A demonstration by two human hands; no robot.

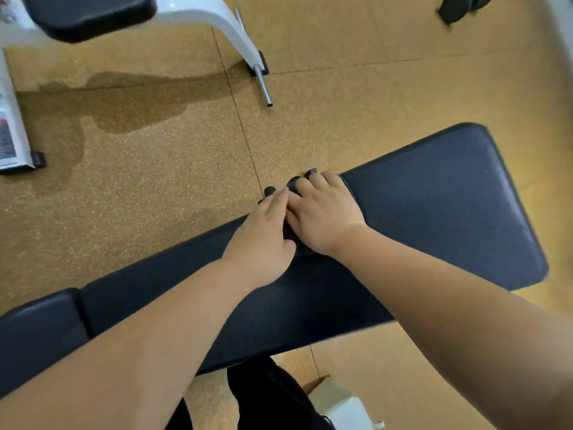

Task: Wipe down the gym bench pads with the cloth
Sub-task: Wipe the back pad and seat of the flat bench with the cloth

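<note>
A long dark bench pad (434, 212) runs across the view from lower left to right, with a shorter seat pad (37, 336) after a gap at the lower left. A dark cloth (291, 238) lies on the long pad's far edge, mostly hidden under my hands. Dark bits of it show past my fingertips. My left hand (263, 243) and my right hand (325, 217) press side by side on the cloth, touching each other, with fingers curled over the pad's far edge.
Beyond the bench, on the cork-coloured floor, stands a white machine frame (217, 20) with a black pad (90, 13) and a chrome peg (263, 85). A dark wet-looking patch (124, 103) spreads on the floor. A black weight (459, 7) lies top right. A white object (344, 405) sits beside my leg.
</note>
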